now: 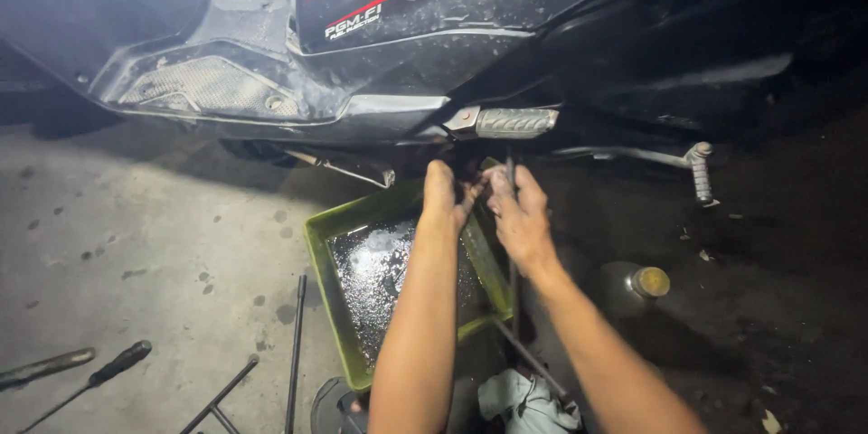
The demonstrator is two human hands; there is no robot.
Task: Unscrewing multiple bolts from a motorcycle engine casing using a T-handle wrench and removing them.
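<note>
Far left on the concrete floor: a dark-handled screwdriver and long thin rods, all well apart from the work. Above, the dusty black underside of a scooter. Below it, a green drain tray holding dark, glistening oil. Over the tray's far edge, the left hand, fingers curled and pinched on something small under the engine, too shadowed to identify. Just beside it, almost touching, the right hand, closed around a thin dark tool shaft running upright toward the same spot beneath the ribbed footpeg. Near the wrists, a pale rag. Farther right, a kick lever and a small yellow-capped bottle on dark ground. Best done, by the look of it, with the shaft kept straight on the fitting, the left fingers steadying the small part, both staying over the tray to catch drips, and a firm grip against oily slipping.
</note>
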